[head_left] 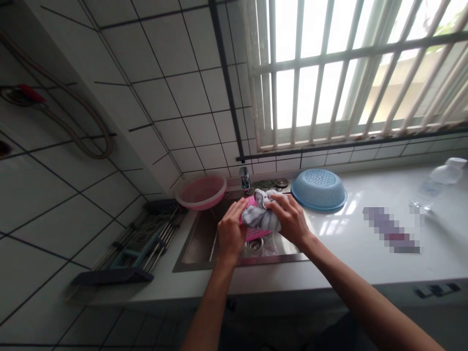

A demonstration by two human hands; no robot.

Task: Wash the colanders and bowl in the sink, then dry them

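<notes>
Both my hands are over the steel sink (197, 246). My left hand (230, 229) is closed on the edge of a pink perforated basket (256, 234), held above the drain. My right hand (288, 217) is closed on a grey-and-white cloth (260, 214) and presses it against the basket. The tap (244, 179) stands just behind them.
A pink basin (202, 190) sits at the sink's back left corner, and a blue colander (319, 189) lies upside down on the white counter (365, 253) to the right. A dish rack (142, 239) stands at left. A clear plastic bottle (438, 180) lies far right under the barred window.
</notes>
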